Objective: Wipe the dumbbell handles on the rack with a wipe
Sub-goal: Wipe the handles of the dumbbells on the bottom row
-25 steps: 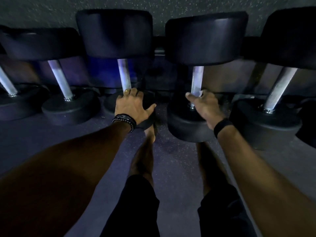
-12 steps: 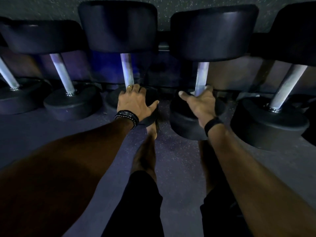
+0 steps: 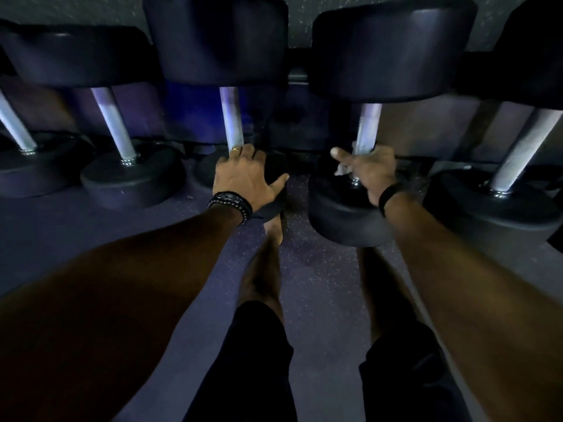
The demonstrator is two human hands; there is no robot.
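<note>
the right hand (image 3: 370, 170) is wrapped round the bottom of a dumbbell handle (image 3: 368, 126), pinching a pale wipe (image 3: 342, 169) against it, thumb sticking out to the left. that handle's long axis runs up and away from the hand, towards the far weight head, so i judge the stroke ahead goes upward along the bar. the left hand (image 3: 246, 175) lies flat, fingers relaxed, on the near head of the neighbouring dumbbell (image 3: 275, 166), just beside its handle (image 3: 231, 117). more handles stand to either side on the rack (image 3: 292, 76); no containers in view
</note>
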